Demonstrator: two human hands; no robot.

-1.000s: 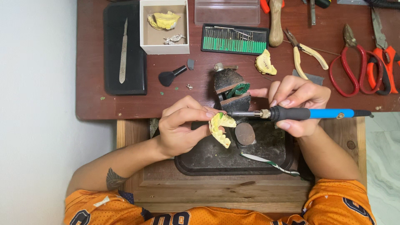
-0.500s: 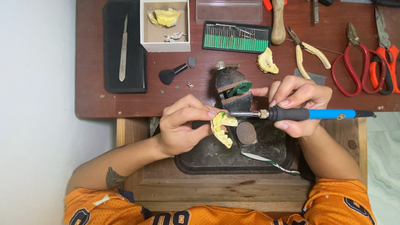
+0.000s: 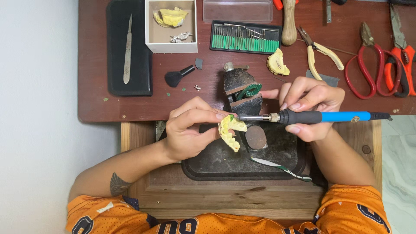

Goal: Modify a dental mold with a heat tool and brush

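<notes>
Your left hand [image 3: 188, 132] holds the dental cast [image 3: 229, 131] at frame centre, above the tray [image 3: 208, 167]; the heated tool [image 3: 320, 117] extends right; the bur rack [image 3: 245, 38] lies on the tabletop [image 3: 95, 106] above.

Your work surface is a dark reddish-brown wooden bench top [image 3: 130, 108], with a lighter wooden ledge [image 3: 208, 197] below it. Along your far edge, left to right: a black rectangular tray [image 3: 115, 52] holding a slim metal scalpel [image 3: 127, 50]; an open white cardboard box [image 3: 149, 26]; a black rack of green-shanked burs [image 3: 245, 37]; yellow-handled pliers [image 3: 323, 50]; red-handled shears [image 3: 368, 65]; orange-handled cutters [image 3: 403, 60]. Nearer you lie a small black brush [image 3: 177, 76] and a loose yellow plaster dental cast [image 3: 277, 63]. A black oval tray [image 3: 216, 162] rests on the ledge.
</notes>
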